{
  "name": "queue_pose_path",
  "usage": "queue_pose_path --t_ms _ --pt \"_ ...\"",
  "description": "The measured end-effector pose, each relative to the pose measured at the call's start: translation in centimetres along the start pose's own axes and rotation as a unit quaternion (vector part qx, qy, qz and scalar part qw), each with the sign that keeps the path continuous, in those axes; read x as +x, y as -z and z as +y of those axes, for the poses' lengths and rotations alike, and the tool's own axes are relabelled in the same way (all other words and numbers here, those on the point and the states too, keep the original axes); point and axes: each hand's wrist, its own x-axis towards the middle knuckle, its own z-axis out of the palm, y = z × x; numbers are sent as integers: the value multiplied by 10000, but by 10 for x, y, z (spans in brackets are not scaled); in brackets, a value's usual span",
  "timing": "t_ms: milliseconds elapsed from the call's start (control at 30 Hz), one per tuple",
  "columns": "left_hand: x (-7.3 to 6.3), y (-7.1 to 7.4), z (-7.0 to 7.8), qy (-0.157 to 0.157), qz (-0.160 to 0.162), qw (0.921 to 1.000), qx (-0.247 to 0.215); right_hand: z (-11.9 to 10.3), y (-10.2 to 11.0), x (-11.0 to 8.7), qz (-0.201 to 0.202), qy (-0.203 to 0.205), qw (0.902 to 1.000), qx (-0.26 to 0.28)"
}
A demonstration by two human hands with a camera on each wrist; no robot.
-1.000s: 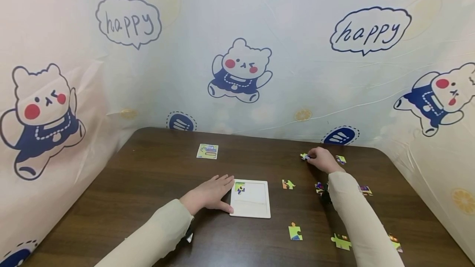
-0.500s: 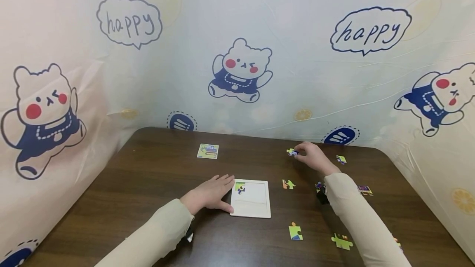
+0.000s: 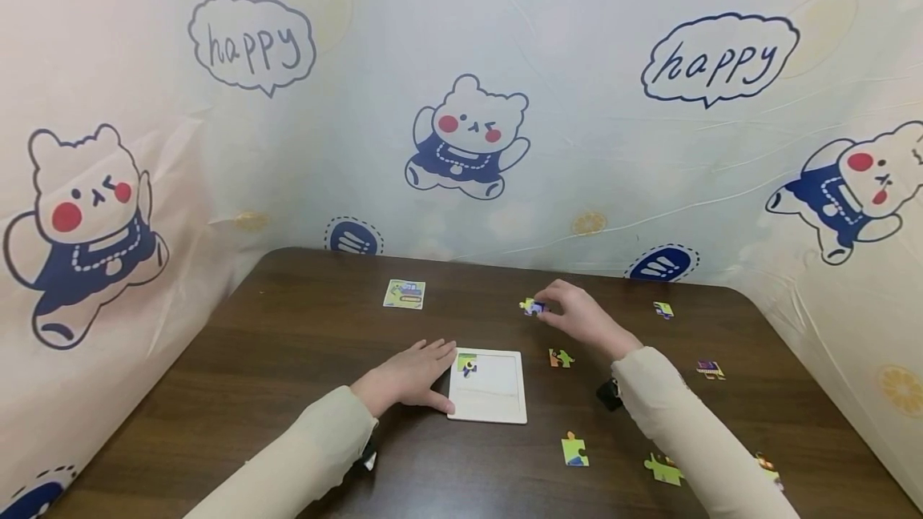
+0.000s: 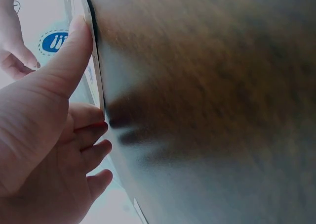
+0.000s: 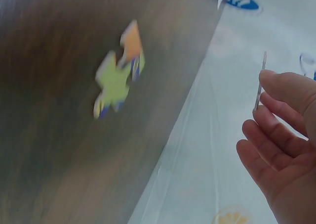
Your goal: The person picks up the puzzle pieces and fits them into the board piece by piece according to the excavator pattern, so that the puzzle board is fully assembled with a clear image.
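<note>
Here, a blue-and-green jigsaw piece (image 3: 530, 307) beyond the puzzle tray (image 3: 497, 404)

The right hand (image 3: 582, 317) pinches it aloft past the tray's far right corner. The left hand (image 3: 405, 375), fingers (image 3: 433, 352) outstretched, touches the tray's left edge. An orange-and-green piece (image 3: 560, 358) lies just right of the tray.

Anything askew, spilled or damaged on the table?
Nothing stands out: no spill or visible damage. Loose puzzle pieces lie scattered right of the white tray, one piece sits in its far left corner, and the right hand pinches another piece.
</note>
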Motion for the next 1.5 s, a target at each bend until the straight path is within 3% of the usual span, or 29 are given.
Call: queue_pose_path --t_ms 333,767,1200,1500 --pt "0 1 0 40 -41 10000 -40 -34 -23 -6 -278 712 9969 -178" --pt "1 -1 -1 61 -27 10000 -12 -46 -53 -10 -966 1310 9866 109" --pt "1 0 -2 35 -26 10000 -27 -51 -59 -7 -1080 1642 9804 -134" --pt "-1 3 1 56 -60 9999 -61 -54 -61 -5 -1106 1595 9804 -335"
